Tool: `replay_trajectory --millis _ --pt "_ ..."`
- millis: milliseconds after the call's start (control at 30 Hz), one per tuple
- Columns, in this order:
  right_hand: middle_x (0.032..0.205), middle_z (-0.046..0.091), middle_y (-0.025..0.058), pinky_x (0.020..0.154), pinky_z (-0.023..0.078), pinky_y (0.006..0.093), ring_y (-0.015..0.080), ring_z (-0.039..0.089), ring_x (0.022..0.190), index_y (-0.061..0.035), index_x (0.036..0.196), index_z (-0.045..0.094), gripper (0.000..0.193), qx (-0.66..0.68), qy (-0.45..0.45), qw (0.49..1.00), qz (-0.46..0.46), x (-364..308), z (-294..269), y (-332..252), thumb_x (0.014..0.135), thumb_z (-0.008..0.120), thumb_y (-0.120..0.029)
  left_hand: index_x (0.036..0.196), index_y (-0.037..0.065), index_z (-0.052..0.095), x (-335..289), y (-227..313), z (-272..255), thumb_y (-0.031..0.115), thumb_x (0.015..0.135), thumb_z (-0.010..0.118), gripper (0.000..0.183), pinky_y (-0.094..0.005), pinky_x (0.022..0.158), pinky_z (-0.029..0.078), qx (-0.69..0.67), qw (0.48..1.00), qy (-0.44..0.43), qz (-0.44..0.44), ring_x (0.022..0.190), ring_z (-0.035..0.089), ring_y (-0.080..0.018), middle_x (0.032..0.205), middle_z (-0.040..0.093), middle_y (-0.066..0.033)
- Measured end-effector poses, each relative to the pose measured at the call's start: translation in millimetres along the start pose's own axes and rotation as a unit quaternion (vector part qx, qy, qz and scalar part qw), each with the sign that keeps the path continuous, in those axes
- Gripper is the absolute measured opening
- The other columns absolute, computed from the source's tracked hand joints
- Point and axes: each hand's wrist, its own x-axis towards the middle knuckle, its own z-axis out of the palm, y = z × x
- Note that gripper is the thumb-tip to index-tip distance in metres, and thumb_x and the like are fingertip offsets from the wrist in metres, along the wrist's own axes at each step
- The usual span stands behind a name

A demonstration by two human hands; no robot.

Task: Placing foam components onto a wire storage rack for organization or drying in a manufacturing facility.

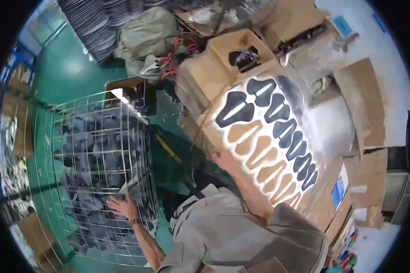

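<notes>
My left hand is over the wire rack, its fingers spread. Several dark grey, curved flat pieces lie on the rack, and a pale piece shows just beyond the thumb. At the left edge of a white template board is my right hand, fingers curled in; what they hold, if anything, is hidden. Across the board run black U-shaped pieces in its far and right part. Tan U-shaped areas lie nearer to my right forearm.
Beyond the board stands a cardboard box with a dark object inside. A greenish bag sits farther back beside stacked dark sheets. Cardboard stands at the right. Green floor shows behind the rack.
</notes>
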Motion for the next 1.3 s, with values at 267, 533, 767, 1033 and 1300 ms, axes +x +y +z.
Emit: replay_trajectory --millis 267,533,767,1033,1300 --pt "0.091 0.070 0.0209 0.075 0.054 0.0450 0.0357 0.069 0.085 -0.0018 0.107 0.070 0.026 -0.008 0.270 0.961 0.057 103.9 -121.7 100.2 0.086 0.064 -0.015 0.160 0.016 0.015 16.1 4.7 16.8 0.072 0.092 0.046 0.094 -0.0636 0.115 0.018 0.031 0.999 -0.042 0.002 0.151 0.014 -0.0407 0.165 0.012 -0.0197" --pt "0.109 0.063 0.0219 0.087 0.052 0.0462 0.0390 0.061 0.103 -0.0012 0.115 0.067 0.035 -0.119 0.353 0.926 0.056 161.4 -170.6 95.4 0.084 0.070 -0.016 0.160 0.020 0.013 19.9 12.9 12.8 0.078 0.088 0.045 0.097 -0.0628 0.116 0.014 -0.016 0.996 -0.072 -0.043 0.152 0.010 -0.0379 0.166 0.008 -0.0159" --pt "0.109 0.060 0.0195 0.092 0.050 0.0458 0.0371 0.058 0.107 -0.0016 0.109 0.066 0.030 -0.216 0.300 0.928 0.053 185.2 -161.7 102.4 0.086 0.068 -0.021 0.160 0.020 0.012 17.2 11.7 5.0 0.074 0.087 0.051 0.099 -0.0626 0.117 0.011 -0.007 0.994 -0.093 -0.055 0.153 0.006 -0.0358 0.166 0.008 -0.0143" --pt "0.103 0.058 0.0129 0.084 0.052 0.0439 0.0317 0.058 0.103 -0.0025 0.097 0.069 0.021 -0.267 0.315 0.910 0.028 185.0 -153.8 93.7 0.083 0.070 -0.018 0.161 0.017 0.011 9.4 8.5 -4.4 0.074 0.086 0.054 0.103 -0.0630 0.118 0.007 -0.042 0.994 -0.085 -0.061 0.154 0.003 -0.0348 0.167 0.005 -0.0137" --pt "0.100 0.059 0.0128 0.083 0.051 0.0444 0.0315 0.057 0.101 -0.0024 0.090 0.071 0.017 -0.268 0.309 0.912 -0.027 192.5 -159.6 108.6 0.083 0.069 -0.018 0.160 0.014 0.012 6.2 11.4 -2.3 0.074 0.085 0.055 0.105 -0.0626 0.118 0.003 -0.059 0.994 -0.074 -0.048 0.153 0.003 -0.0360 0.166 0.007 -0.0157"
